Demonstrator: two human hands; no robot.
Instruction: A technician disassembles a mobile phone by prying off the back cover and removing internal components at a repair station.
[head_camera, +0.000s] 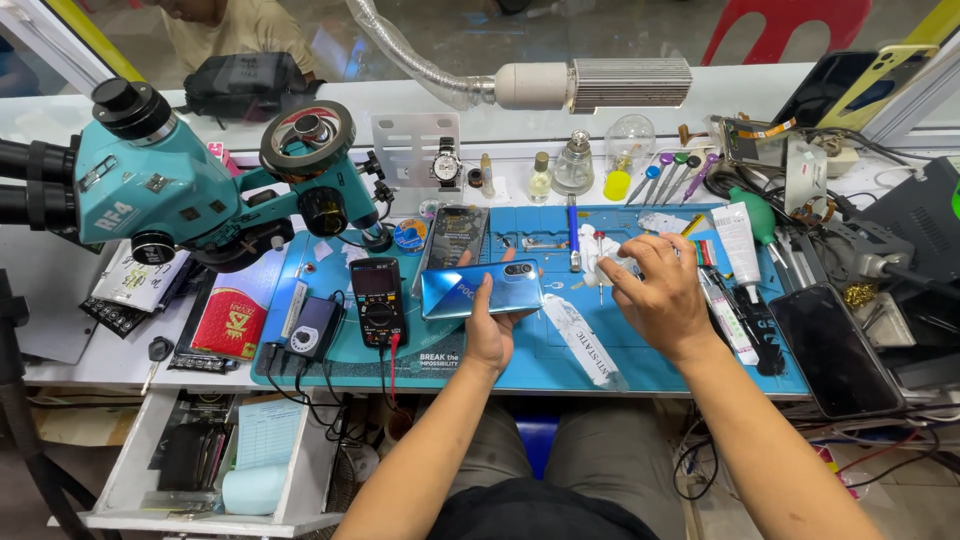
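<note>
My left hand (490, 335) holds a shiny blue smartphone (470, 290) back side up, level above the blue work mat (660, 365). My right hand (655, 285) reaches over the mat to the right of the phone, its fingers pinching at white tissue or small parts (600, 250) beside a screwdriver. A second phone with a dark screen (455, 235) lies on the mat just behind the blue one.
A teal microscope (160, 180) stands at the left. A multimeter (378, 298) and a small black device (313, 325) lie left of the phone. Tubes, screwdrivers and bottles crowd the back and right. A black phone (835, 350) lies at right. An open drawer (200, 450) hangs below.
</note>
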